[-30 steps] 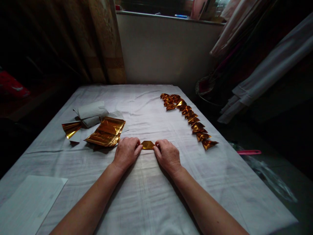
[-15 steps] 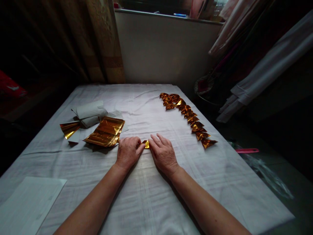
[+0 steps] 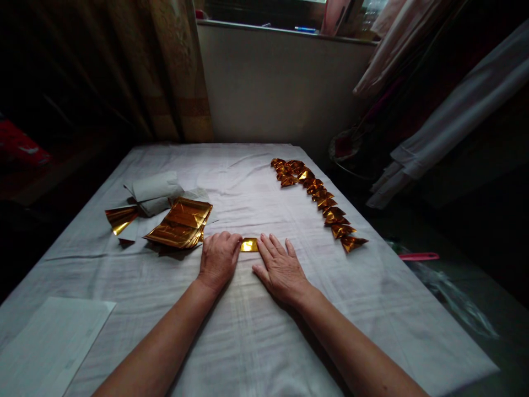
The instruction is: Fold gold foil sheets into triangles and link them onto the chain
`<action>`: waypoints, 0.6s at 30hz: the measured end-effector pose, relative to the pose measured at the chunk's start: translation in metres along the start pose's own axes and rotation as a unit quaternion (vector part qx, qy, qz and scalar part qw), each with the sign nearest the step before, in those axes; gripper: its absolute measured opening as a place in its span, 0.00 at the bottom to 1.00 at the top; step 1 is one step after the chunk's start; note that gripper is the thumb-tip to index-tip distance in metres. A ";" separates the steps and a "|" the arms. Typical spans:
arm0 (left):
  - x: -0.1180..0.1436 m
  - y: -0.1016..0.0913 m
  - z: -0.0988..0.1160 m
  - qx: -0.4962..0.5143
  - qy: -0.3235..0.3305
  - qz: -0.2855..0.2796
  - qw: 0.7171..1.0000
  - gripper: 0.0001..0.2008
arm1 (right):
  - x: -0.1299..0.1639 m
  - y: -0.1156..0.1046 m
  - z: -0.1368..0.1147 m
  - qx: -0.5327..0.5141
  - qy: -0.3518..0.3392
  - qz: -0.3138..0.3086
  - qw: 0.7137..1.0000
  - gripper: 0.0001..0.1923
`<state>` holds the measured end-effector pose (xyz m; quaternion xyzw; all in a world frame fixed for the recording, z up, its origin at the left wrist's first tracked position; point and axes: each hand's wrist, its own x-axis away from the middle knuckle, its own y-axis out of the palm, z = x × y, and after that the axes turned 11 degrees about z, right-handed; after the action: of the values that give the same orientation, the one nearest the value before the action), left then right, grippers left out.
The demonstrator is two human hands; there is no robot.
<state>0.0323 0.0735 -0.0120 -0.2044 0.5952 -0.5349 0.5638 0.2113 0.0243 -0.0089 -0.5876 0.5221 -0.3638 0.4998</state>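
Observation:
A small folded strip of gold foil paper (image 3: 249,245) lies on the white cloth between my hands. My left hand (image 3: 219,253) is closed over its left end, the fingers curled down. On the strip's right end rest the fingertips of my right hand (image 3: 281,267), which is flat with its thumb apart. Left of my left hand sits a stack of gold foil sheets (image 3: 181,223). Along the right side of the table runs a row of folded gold foil pieces (image 3: 321,196), standing close together.
The table (image 3: 231,342) has a white cloth. Crumpled grey-white paper (image 3: 155,190) and a loose gold foil piece (image 3: 121,218) lie at the left, a pale sheet (image 3: 58,336) at the near left. Clothes (image 3: 446,127) hang beyond the right edge; a curtain (image 3: 177,71) hangs behind.
My right hand has shifted slightly right and flattened, its thumb spreading away. More of the gold strip now shows between my hands. My left hand stays almost in place.

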 end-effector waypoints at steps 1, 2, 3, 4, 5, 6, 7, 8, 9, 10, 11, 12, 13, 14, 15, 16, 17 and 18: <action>0.001 0.000 0.000 0.003 0.018 0.005 1.000 0.11 | 0.000 0.000 0.000 -0.001 0.004 -0.001 1.000 0.33; 0.003 0.000 0.001 0.012 0.045 0.006 0.999 0.12 | 0.001 -0.001 -0.001 -0.003 0.005 0.000 1.000 0.33; 0.005 0.000 0.001 0.025 0.076 -0.001 0.997 0.14 | 0.001 0.000 -0.001 -0.005 0.005 0.001 1.000 0.33; 0.007 0.000 0.001 0.038 0.105 -0.017 0.994 0.16 | 0.001 0.000 -0.001 -0.008 0.003 0.003 1.000 0.33; 0.008 0.001 0.001 0.048 0.128 -0.038 0.990 0.18 | 0.001 0.000 -0.001 -0.011 0.001 0.006 1.000 0.34; 0.010 0.001 0.001 0.053 0.141 -0.061 0.987 0.20 | 0.001 0.000 -0.001 -0.013 0.000 0.010 1.000 0.34; 0.011 0.001 0.000 0.055 0.145 -0.081 0.985 0.22 | 0.001 0.001 -0.001 -0.016 -0.001 0.013 1.000 0.34; 0.012 0.001 -0.001 0.053 0.144 -0.097 0.983 0.24 | 0.001 0.001 -0.001 -0.018 -0.003 0.017 1.000 0.35; 0.013 0.001 -0.003 0.050 0.141 -0.109 0.983 0.25 | 0.001 0.001 -0.001 -0.019 -0.003 0.021 1.000 0.35; 0.014 0.000 -0.005 0.047 0.140 -0.118 0.982 0.26 | 0.001 0.001 0.000 -0.019 -0.004 0.023 1.000 0.35; 0.015 -0.001 -0.008 0.043 0.139 -0.126 0.981 0.26 | 0.001 0.001 0.000 -0.019 -0.003 0.023 1.000 0.35; 0.015 -0.003 -0.011 0.041 0.139 -0.132 0.981 0.26 | 0.002 0.001 0.000 -0.019 -0.004 0.024 1.000 0.35; 0.016 -0.005 -0.014 0.038 0.138 -0.136 0.980 0.26 | 0.002 0.001 0.000 -0.020 -0.003 0.024 1.000 0.34; 0.017 -0.007 -0.017 0.035 0.136 -0.137 0.980 0.26 | 0.002 0.002 0.000 -0.022 -0.003 0.024 0.999 0.34; 0.018 -0.008 -0.020 0.032 0.134 -0.135 0.981 0.26 | 0.002 0.002 0.000 -0.023 -0.002 0.024 0.999 0.34; 0.019 -0.010 -0.022 0.030 0.133 -0.130 0.982 0.25 | 0.002 0.002 0.000 -0.025 -0.001 0.025 0.999 0.33; 0.019 -0.011 -0.023 0.028 0.131 -0.122 0.984 0.24 | 0.002 0.002 -0.001 -0.027 0.000 0.027 0.999 0.33; 0.019 -0.011 -0.023 0.027 0.127 -0.110 0.985 0.23 | 0.002 0.002 -0.001 -0.027 0.002 0.030 0.999 0.33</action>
<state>0.0022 0.0635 -0.0159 -0.1837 0.6209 -0.6315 0.4266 0.2099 0.0223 -0.0106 -0.5841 0.5503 -0.3356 0.4933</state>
